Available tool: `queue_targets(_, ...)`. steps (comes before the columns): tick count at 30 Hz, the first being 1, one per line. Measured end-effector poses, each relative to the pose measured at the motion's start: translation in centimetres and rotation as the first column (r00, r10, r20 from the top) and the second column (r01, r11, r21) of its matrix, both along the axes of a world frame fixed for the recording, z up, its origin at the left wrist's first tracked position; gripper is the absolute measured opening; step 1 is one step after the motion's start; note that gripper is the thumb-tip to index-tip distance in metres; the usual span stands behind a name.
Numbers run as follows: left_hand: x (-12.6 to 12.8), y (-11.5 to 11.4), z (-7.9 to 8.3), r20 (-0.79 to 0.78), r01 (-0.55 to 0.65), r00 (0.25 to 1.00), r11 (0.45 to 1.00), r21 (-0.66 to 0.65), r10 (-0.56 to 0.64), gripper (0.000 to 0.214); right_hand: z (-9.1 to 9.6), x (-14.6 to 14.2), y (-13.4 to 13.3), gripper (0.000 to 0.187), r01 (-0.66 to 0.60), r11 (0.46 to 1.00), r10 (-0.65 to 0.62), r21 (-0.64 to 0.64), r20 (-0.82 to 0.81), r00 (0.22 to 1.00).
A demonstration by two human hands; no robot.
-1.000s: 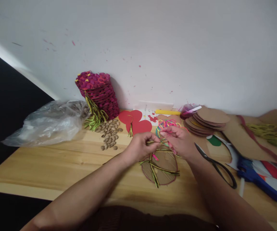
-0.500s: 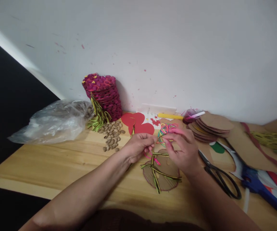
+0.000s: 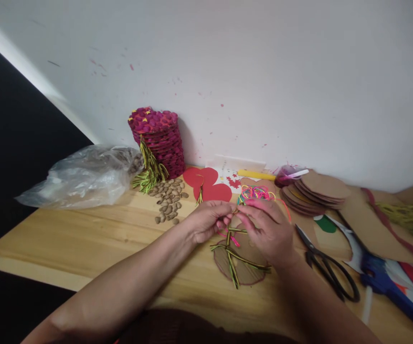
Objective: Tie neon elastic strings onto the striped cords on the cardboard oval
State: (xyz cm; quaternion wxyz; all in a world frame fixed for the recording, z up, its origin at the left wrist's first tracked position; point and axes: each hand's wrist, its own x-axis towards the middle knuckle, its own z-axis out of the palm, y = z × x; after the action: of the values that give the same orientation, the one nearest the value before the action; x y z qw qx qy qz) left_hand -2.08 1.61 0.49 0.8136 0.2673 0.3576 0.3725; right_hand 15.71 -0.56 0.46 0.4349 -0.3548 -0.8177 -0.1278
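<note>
My left hand (image 3: 208, 222) pinches a thin strand of green-and-black yarn (image 3: 235, 211) between thumb and fingers. Fingertips of my right hand (image 3: 270, 230) close on the same strand, almost touching the left ones. Just below them, a brown cardboard piece (image 3: 248, 275) with a dark red edge lies on the table. Green-and-black yarn bundles (image 3: 232, 269) cross over it, and a pink cord (image 3: 235, 241) hangs by the left fingers. Behind the right hand sits a tangle of multicoloured cord (image 3: 258, 192). The exact grip on the strand is partly hidden by the fingers.
Black scissors (image 3: 330, 267) and a blue-handled tool (image 3: 382, 279) lie at right, before stacked cardboard pieces (image 3: 321, 186). Left of the hands are red paper shapes (image 3: 215, 191), several brown seeds (image 3: 170, 200), a magenta box (image 3: 161, 143) with a yarn tassel, and a plastic bag (image 3: 84, 179).
My right hand has come down and slightly left, its fingers now closer together by the left fingertips. More of the coloured cord tangle shows behind it. The view has shifted slightly.
</note>
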Motion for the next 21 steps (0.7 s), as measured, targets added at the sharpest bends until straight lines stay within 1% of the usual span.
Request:
queue_targets(6,0.13,-0.02,-0.17,0.015,0.011,1.0,0.999,-0.053,-0.011,0.009,-0.16,-0.03,-0.46,0.029,-0.052,0.997,0.052,-0.049,0.003,0.999)
queue_targets(10,0.16,-0.02,-0.27,0.029,0.018,0.999,0.998,-0.053,-0.016,0.013,-0.35,-0.41,-0.66,0.025,-0.066,0.991,0.059,-0.117,-0.064,0.996)
queue_targets(14,0.1,0.01,-0.17,0.033,-0.014,0.999,0.999,-0.033,0.015,0.013,-0.4,-0.75,-0.66,0.023,-0.063,0.981,0.039,-0.182,-0.132,0.991)
queue_targets(17,0.02,0.08,-0.06,0.038,-0.035,0.999,0.998,-0.044,0.037,0.011,-0.25,-0.72,-0.51,0.029,-0.04,0.985,0.019,-0.167,-0.128,0.992)
queue_targets(21,-0.1,0.16,0.04,0.038,-0.034,0.999,0.999,-0.039,0.035,0.012,-0.01,-0.46,-0.32,0.029,-0.01,0.991,-0.003,-0.132,-0.098,0.995)
